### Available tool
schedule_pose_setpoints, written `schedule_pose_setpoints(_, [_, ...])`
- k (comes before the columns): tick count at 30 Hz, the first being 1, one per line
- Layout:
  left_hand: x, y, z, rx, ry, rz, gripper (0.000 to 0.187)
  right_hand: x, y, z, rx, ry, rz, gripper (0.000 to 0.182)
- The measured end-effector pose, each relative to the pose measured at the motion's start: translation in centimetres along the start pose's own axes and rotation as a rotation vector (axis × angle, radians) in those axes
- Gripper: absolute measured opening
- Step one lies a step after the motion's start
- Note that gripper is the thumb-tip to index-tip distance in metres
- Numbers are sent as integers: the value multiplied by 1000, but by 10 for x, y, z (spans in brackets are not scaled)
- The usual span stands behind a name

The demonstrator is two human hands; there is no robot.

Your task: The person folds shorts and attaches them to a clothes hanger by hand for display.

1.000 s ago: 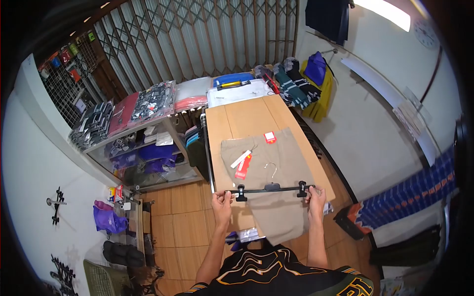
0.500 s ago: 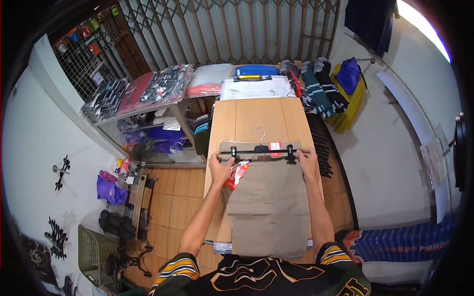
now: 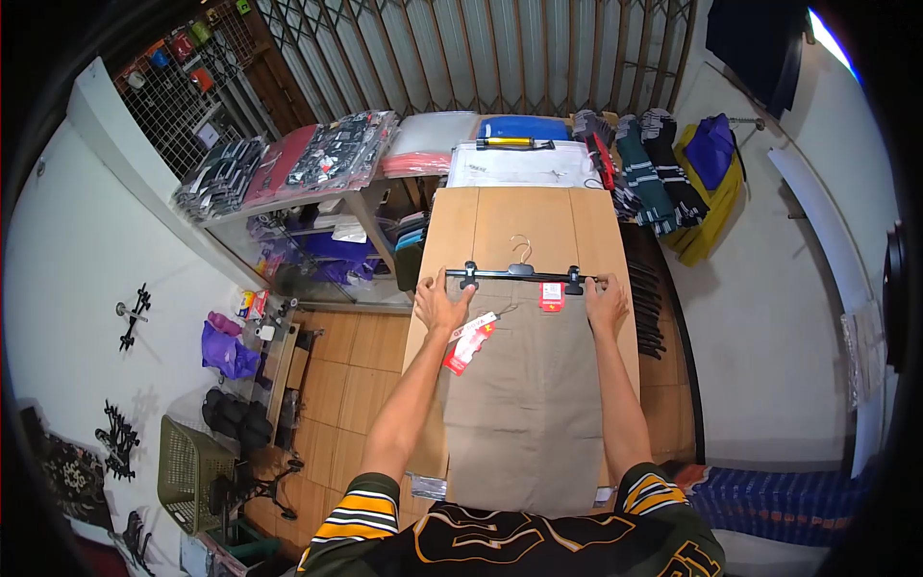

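Khaki trousers lie folded lengthwise on a wooden table. Along their top edge runs a black clip hanger with its metal hook pointing away from me. My left hand pinches the hanger's left end beside the left clip. At the right end, by the other clip, my right hand has its fingers closed on the bar. A red and white tag lies near the left side of the waist, and a smaller red tag sits by the right clip.
Bagged clothes are stacked on a glass case at the back left. A white board with a yellow and black tool lies behind the table. Socks are piled at the back right, and a green basket stands at lower left.
The hanger has turned and moved toward the trousers' top edge, and its hook stands farther back. The tags hang more freely on the cloth. The view has shifted slightly.
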State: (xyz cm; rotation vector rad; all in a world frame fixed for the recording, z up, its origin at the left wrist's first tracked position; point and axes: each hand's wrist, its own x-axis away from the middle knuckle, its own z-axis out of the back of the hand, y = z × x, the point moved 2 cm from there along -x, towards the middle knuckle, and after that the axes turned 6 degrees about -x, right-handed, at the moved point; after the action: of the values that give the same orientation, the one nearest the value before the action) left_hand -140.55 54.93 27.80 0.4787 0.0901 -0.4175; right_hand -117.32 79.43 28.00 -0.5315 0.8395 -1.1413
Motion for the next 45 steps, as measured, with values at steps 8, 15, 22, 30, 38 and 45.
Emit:
schedule_pose_setpoints(8, [0, 1, -1, -22, -31, 5, 82, -28, -3, -2, -356, 57, -109, 26])
schedule_pose_setpoints(15, [0, 3, -1, -81, 13, -5, 83, 26, -126, -49, -389, -420, 429, 34])
schedule_pose_setpoints(22, [1, -2, -8, -26, 115, 24, 88, 54, -153, -130, -255, -703, 566, 42])
schedule_pose_setpoints(30, [4, -6, -4, 285, 99, 50, 71, 36, -153, -147, -264, -815, 535, 35])
schedule_pose_setpoints(38, [-6, -11, -6, 339, 45, 59, 54, 22, -161, -159, -243, -889, 401, 26])
schedule_pose_setpoints(45, [-15, -21, -10, 551, 66, 104, 41, 17, -164, -168, -343, -674, 307, 28])
